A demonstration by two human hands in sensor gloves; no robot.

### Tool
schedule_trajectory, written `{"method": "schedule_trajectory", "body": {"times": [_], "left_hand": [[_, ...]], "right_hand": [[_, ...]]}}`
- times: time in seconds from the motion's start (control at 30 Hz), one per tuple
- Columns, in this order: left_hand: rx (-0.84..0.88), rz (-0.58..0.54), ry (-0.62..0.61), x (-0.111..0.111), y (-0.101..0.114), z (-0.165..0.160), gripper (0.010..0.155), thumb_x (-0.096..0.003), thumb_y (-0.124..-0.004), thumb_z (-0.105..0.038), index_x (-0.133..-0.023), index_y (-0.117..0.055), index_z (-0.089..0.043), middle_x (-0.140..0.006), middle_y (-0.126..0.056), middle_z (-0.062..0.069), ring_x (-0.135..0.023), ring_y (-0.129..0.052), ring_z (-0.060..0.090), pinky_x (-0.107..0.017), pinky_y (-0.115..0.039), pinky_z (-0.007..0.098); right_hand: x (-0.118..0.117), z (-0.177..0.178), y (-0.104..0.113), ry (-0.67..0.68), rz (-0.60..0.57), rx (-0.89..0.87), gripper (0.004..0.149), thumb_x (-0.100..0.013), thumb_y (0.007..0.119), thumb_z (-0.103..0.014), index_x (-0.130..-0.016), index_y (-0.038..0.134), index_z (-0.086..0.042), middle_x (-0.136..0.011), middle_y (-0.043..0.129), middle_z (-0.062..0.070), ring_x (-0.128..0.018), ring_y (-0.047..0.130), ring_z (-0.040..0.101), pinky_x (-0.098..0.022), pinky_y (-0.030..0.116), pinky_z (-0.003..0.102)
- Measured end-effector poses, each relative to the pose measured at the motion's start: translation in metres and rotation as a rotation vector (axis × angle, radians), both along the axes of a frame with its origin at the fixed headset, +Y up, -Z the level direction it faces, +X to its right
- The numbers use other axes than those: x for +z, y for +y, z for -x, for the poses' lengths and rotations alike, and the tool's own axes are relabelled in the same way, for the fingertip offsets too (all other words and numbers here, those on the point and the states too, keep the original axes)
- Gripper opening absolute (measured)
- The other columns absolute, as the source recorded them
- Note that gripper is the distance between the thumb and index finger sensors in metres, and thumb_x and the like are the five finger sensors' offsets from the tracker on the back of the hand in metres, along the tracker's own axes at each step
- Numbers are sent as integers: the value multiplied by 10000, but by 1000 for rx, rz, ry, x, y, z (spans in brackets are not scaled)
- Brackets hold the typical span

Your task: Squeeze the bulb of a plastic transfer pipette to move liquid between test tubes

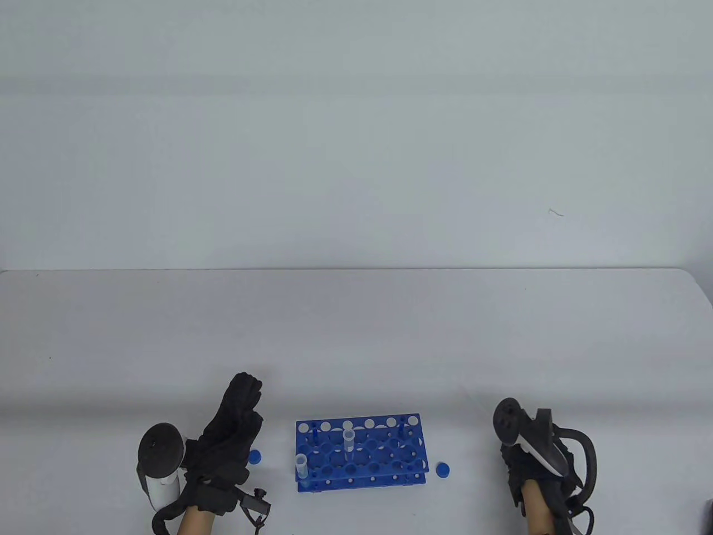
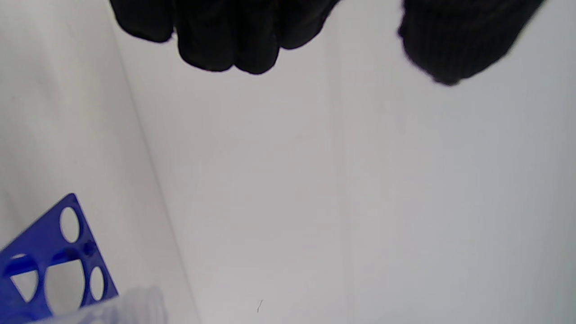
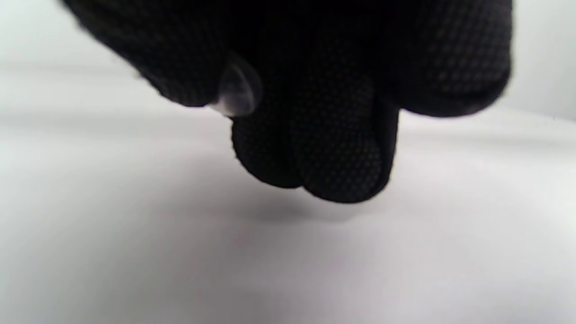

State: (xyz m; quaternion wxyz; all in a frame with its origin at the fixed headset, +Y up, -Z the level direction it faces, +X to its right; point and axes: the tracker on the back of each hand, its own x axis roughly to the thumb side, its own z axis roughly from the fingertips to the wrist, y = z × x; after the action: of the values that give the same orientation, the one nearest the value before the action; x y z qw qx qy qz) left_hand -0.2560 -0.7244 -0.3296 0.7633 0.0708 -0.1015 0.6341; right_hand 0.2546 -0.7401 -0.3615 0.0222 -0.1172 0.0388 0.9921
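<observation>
A blue test tube rack (image 1: 384, 452) stands near the table's front edge. One clear tube (image 1: 348, 439) stands in its middle and another (image 1: 301, 465) at its front left corner. My left hand (image 1: 250, 402) is left of the rack, fingers stretched out, holding nothing. In the left wrist view its fingers (image 2: 225, 40) hang apart from the thumb, with a rack corner (image 2: 49, 252) below. My right hand (image 1: 515, 458) is right of the rack, mostly hidden under its tracker. In the right wrist view its curled fingers (image 3: 333, 148) grip a clear rounded pipette bulb (image 3: 236, 92) just above the table.
Two loose blue caps lie on the table, one (image 1: 255, 457) between my left hand and the rack, one (image 1: 443, 469) between the rack and my right hand. The white table (image 1: 356, 334) stretches back to a pale wall.
</observation>
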Motion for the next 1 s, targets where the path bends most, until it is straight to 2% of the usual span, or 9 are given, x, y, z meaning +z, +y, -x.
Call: {"method": "schedule_trajectory", "body": {"times": [0.1, 0.27, 0.4, 0.47, 0.53, 0.6, 0.77, 0.87, 1.0], "left_hand": [[1, -1, 0, 0, 0, 0, 925, -432, -640, -697, -1167, -325, -234, -1232, -450, 84, -1107, -499, 334, -826, -449, 566], [10, -6, -4, 0, 1, 0, 924, -432, -638, -699, -1168, -325, -236, -1233, -451, 81, -1108, -500, 334, -827, -450, 566], [19, -12, -8, 0, 2, 1, 924, -433, -636, -700, -1168, -324, -236, -1234, -450, 82, -1108, -500, 334, -827, -450, 566], [24, -14, -9, 0, 2, 1, 923, -432, -635, -701, -1169, -326, -237, -1234, -452, 80, -1108, -501, 334, -827, -451, 566], [31, -13, -11, 0, 1, 1, 921, -433, -632, -703, -1169, -326, -239, -1234, -452, 79, -1108, -502, 333, -828, -452, 565], [51, -10, -14, 0, 1, 2, 922, -433, -631, -704, -1169, -327, -238, -1235, -450, 80, -1108, -502, 334, -827, -451, 566], [47, -11, -7, 0, 1, 4, 920, -435, -629, -704, -1170, -329, -238, -1235, -451, 83, -1109, -500, 334, -827, -452, 567], [54, -9, -7, 0, 1, 4, 920, -434, -629, -704, -1170, -329, -239, -1235, -453, 81, -1108, -502, 335, -828, -452, 566], [61, -13, -9, 0, 2, 5, 919, -436, -627, -704, -1170, -331, -238, -1236, -450, 82, -1108, -500, 337, -827, -451, 568]], "right_hand": [[7, -15, 20, -25, -119, -183, 370, -335, 866, -381, -662, 905, -211, -505, 1113, 17, -335, 1119, 163, -257, 905, 335], [24, -25, 70, 3, -340, -399, 400, -354, 865, -380, -701, 891, -183, -486, 1090, 12, -330, 1084, 184, -289, 878, 367], [40, -9, 117, 103, -490, -403, 431, -364, 861, -382, -733, 907, -164, -485, 1078, 9, -338, 1067, 189, -301, 866, 377], [49, 14, 145, 190, -565, -367, 443, -363, 867, -382, -739, 911, -154, -499, 1071, 14, -353, 1060, 200, -315, 860, 388], [55, 39, 167, 272, -591, -313, 447, -360, 871, -386, -738, 914, -152, -507, 1069, 18, -361, 1059, 201, -321, 860, 390], [59, 67, 186, 368, -609, -263, 457, -349, 879, -394, -737, 917, -155, -508, 1067, 11, -362, 1061, 193, -322, 863, 387], [59, 141, 219, 613, -453, -220, 468, -334, 900, -369, -750, 908, -154, -545, 1056, 18, -402, 1054, 209, -346, 856, 401], [64, 176, 232, 711, -411, -178, 469, -336, 904, -346, -762, 900, -151, -564, 1046, 28, -422, 1044, 222, -363, 845, 413], [67, 226, 240, 808, -343, -29, 467, -337, 902, -332, -771, 887, -162, -582, 1033, 25, -447, 1032, 225, -387, 834, 420]]}}
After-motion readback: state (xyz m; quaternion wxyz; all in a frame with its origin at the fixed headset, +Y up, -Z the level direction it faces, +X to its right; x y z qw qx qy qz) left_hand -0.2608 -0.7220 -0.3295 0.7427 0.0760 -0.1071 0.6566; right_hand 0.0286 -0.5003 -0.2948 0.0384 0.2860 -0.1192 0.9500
